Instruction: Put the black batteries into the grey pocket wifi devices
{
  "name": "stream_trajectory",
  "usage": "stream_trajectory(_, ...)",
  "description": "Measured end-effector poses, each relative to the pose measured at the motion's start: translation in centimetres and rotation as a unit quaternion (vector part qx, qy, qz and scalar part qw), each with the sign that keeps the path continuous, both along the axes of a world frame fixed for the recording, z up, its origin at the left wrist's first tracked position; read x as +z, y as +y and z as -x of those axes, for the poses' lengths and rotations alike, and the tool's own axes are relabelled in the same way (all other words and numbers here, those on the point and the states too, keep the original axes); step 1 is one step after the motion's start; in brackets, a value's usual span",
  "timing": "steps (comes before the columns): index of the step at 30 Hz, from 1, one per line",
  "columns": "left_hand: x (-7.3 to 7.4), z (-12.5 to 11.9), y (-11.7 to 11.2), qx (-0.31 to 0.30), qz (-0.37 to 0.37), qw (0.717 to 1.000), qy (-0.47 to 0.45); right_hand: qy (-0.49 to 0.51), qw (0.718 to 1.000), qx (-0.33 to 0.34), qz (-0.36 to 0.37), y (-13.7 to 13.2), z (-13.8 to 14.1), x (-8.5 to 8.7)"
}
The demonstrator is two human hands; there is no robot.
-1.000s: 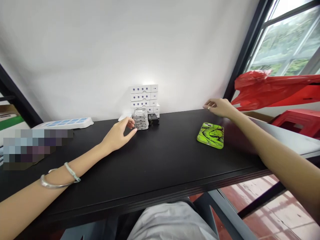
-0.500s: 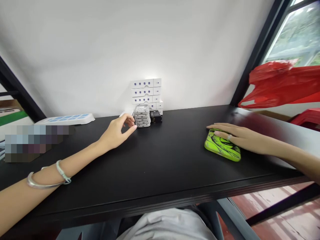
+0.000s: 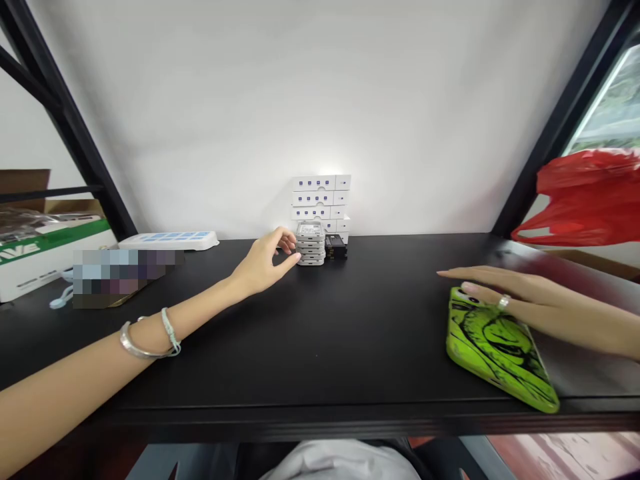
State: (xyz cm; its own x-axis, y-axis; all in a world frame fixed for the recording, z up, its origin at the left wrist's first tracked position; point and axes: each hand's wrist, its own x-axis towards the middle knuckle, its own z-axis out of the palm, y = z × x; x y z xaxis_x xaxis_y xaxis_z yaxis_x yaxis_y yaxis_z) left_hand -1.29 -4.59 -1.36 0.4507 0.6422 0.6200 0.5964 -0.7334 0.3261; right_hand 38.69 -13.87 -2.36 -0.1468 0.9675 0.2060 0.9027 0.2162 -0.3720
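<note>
My left hand is half curled over the black desk, thumb and fingers apart, holding nothing. Its fingertips are at the left side of a stack of several silver hard drives; whether they touch it I cannot tell. Right of the stack are small black boxes. My right hand has its thumb on the far edge of a phone in a lime-green case with black drawing, the other fingers stretched out beyond it. The phone tilts near the desk's front edge and looks lifted.
White boxes with blue marks are piled against the wall behind the drives. At left are a white power strip, a blurred-out item and a green-white carton. A red plastic bag hangs at right.
The phone, flat under my right hand before, now appears larger and tilted, nearer to me. My left hand stays beside the drives. The whole view has shifted left and levelled out.
</note>
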Motion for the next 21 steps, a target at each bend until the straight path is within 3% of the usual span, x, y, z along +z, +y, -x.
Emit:
stream_trajectory(6, 2.8, 0.1, 3.9, 0.007, 0.068, 0.997, -0.046, -0.012, 0.997, 0.063, -0.040, 5.3, 3.4, 5.2)
stream_trajectory(9, 3.9, -0.1, 6.7, -0.032, 0.102, 0.993, -0.042, 0.002, 0.995, 0.093, -0.038, 9.2, 5.8, 6.3)
stream_trajectory(12, 4.2, -0.5, 8.9, -0.074, 0.137, 0.988, -0.019, 0.063, 0.992, 0.102, 0.042, 12.8, 7.9, 6.0)
stream_trajectory(15, 3.8, -0.9, 9.6, -0.100, 0.165, 0.981, 0.006, 0.137, 0.980, 0.091, 0.110, 15.5, 9.9, 5.2)
stream_trajectory(21, 3.4, -1.6, 9.0, -0.095, 0.157, 0.982, 0.037, 0.195, 0.966, 0.043, 0.163, 17.5, 13.2, 3.8)
